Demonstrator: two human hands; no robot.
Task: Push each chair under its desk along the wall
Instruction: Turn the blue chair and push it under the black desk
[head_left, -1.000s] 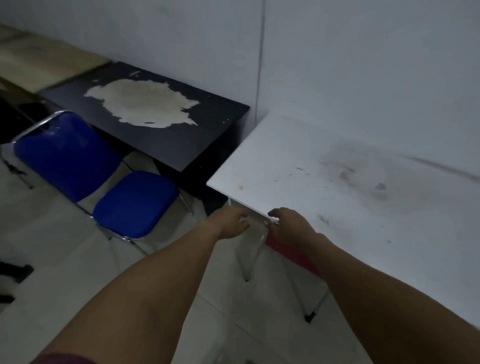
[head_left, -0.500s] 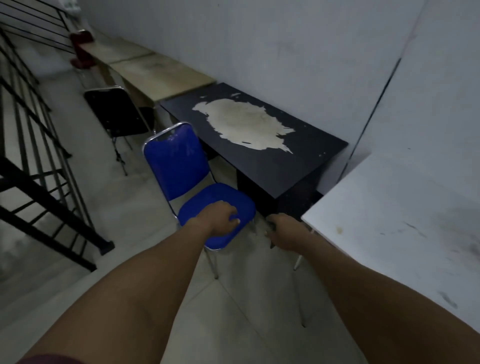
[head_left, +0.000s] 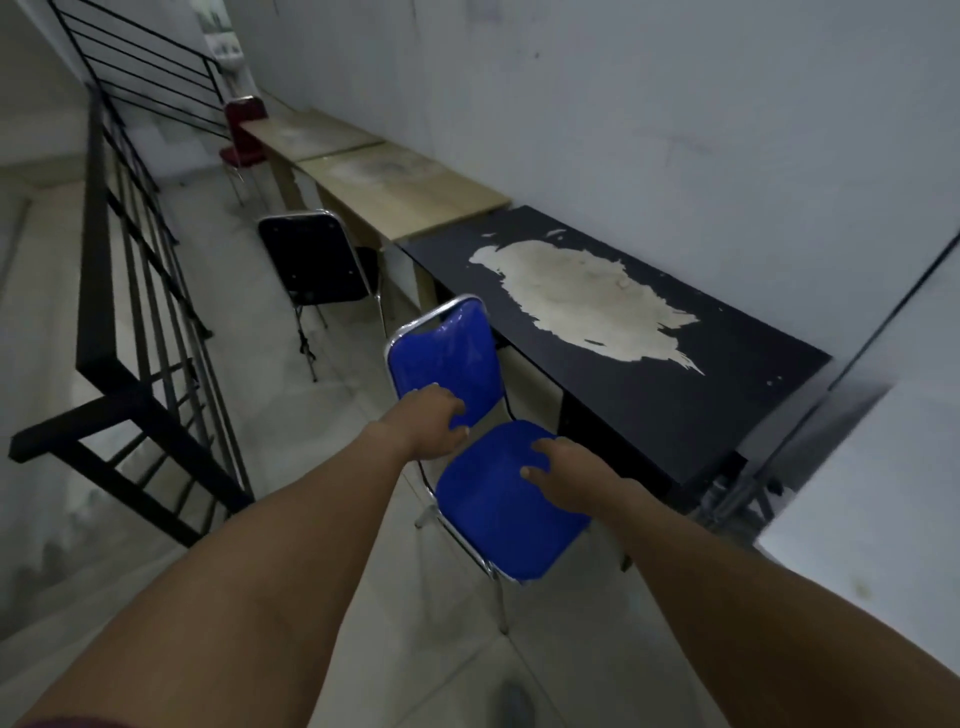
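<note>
Head view: blue chair (head_left: 498, 499) under both hands' fingers (head_left: 545, 449).

blue chair (head_left: 498, 499): glossy vinyl, chrome frame | black bench (head_left: 649, 374): matt, peeling laminate | wooden bench (head_left: 405, 192): dull | floor (head_left: 322, 597): smooth tile

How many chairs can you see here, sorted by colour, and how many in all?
Blue chair, with the left hand at its backrest and the right hand over its seat: 1
Black chair: 1
Red chair, at the far end of the desks: 1
Total: 3
</note>
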